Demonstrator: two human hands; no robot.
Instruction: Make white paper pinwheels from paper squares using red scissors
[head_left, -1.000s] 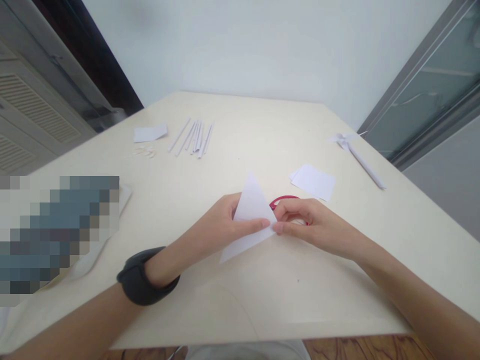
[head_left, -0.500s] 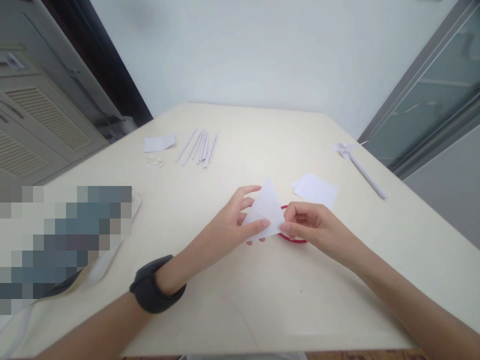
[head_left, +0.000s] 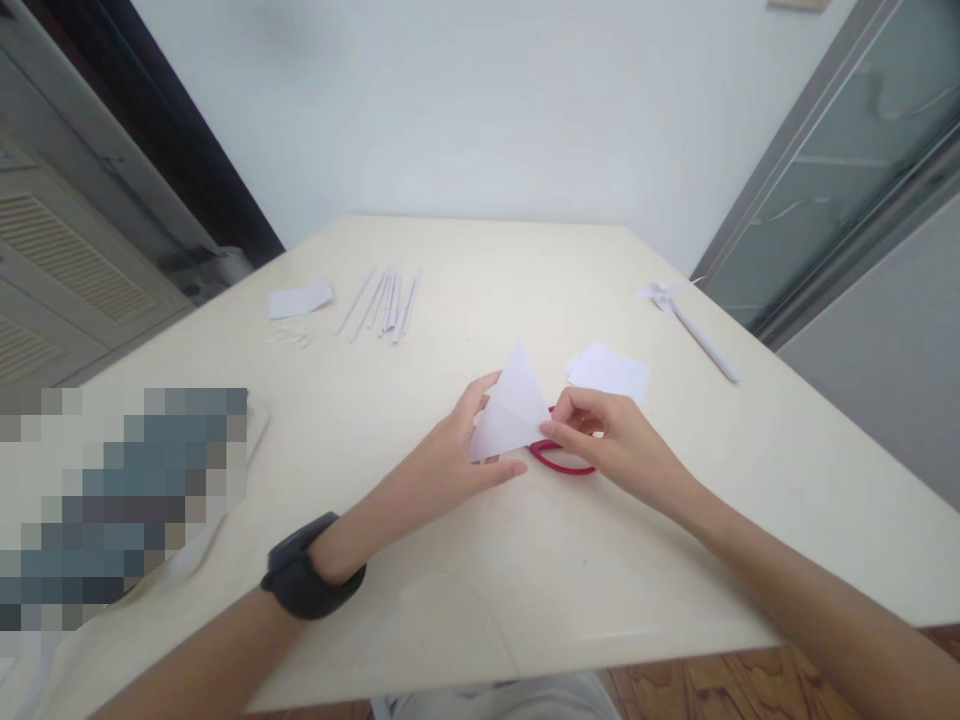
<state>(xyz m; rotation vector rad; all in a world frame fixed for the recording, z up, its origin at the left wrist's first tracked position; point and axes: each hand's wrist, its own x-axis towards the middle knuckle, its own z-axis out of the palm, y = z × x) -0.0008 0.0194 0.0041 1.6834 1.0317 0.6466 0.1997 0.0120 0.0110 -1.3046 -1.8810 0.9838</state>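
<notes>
A white paper folded into a triangle (head_left: 514, 408) is held up just above the cream table (head_left: 480, 560) between both hands. My left hand (head_left: 457, 462) grips its lower left edge, thumb below, fingers behind. My right hand (head_left: 611, 442) pinches its right corner. Under my right hand lie red-handled scissors (head_left: 559, 461), mostly hidden. My left wrist wears a black band (head_left: 307, 580).
A small stack of white paper squares (head_left: 609, 371) lies right of the hands. A paper pinwheel on a rolled stick (head_left: 686, 318) rests near the right edge. Far left are several rolled paper sticks (head_left: 381, 302), a paper piece (head_left: 300, 298) and tiny scraps (head_left: 291, 336). A blurred patch covers the left side.
The paper went from a larger triangle lying low to a smaller folded triangle held upright. Both hands shifted slightly left with it, and the view swung.
</notes>
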